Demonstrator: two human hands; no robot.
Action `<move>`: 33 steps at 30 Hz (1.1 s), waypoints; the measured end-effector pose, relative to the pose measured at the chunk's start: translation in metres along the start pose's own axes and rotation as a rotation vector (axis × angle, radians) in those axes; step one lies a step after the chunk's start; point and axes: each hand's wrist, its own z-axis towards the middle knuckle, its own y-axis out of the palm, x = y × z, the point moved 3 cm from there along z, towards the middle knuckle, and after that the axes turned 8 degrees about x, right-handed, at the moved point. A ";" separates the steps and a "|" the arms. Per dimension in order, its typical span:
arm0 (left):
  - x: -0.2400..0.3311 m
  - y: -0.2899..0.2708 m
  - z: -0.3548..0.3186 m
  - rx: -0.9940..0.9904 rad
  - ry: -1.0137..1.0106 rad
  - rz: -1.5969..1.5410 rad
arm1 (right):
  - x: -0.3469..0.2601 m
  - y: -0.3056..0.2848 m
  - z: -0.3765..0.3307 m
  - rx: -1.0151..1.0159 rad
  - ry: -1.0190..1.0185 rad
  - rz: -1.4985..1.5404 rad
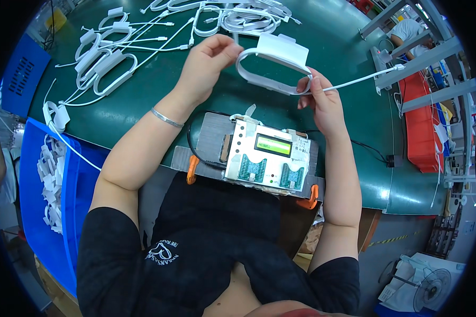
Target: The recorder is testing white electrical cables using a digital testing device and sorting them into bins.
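A coiled white cable with a white paper wrap around its far side is held up above the bench. My left hand is closed, thumb and forefinger pinched at the left end of the loop on a part of the cable that the fingers mostly hide. Around the right end of the loop, my right hand is closed. From it a straight length of cable runs out to the right, ending in a white plug. Just nearer than both hands lies a white test box with a lit yellow-green display and two green circuit boards.
Orange clamps hold the box's grey base at the bench edge. Several wrapped cables lie across the green bench at the far left. A blue bin holds white pieces. Metal frame bars and a red crate stand right; another person is beyond.
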 end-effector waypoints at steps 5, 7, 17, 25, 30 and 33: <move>0.017 0.005 -0.014 -0.590 -0.161 -0.430 | -0.004 0.002 -0.005 -0.100 0.043 0.031; 0.023 0.011 -0.019 -0.630 -0.374 -0.318 | -0.004 0.000 -0.003 -0.111 0.024 -0.037; 0.017 0.028 -0.030 -0.739 -0.475 -0.057 | -0.014 -0.023 0.011 0.367 -0.198 -0.009; 0.001 0.047 -0.039 -0.394 -0.414 0.072 | -0.047 0.055 -0.032 0.046 -1.032 -0.900; -0.006 0.045 -0.034 -0.217 -0.552 -0.171 | -0.033 0.075 -0.031 -0.171 -1.081 -0.980; -0.012 0.044 -0.028 -0.149 -0.553 -0.199 | -0.029 0.070 -0.025 -0.227 -1.046 -0.870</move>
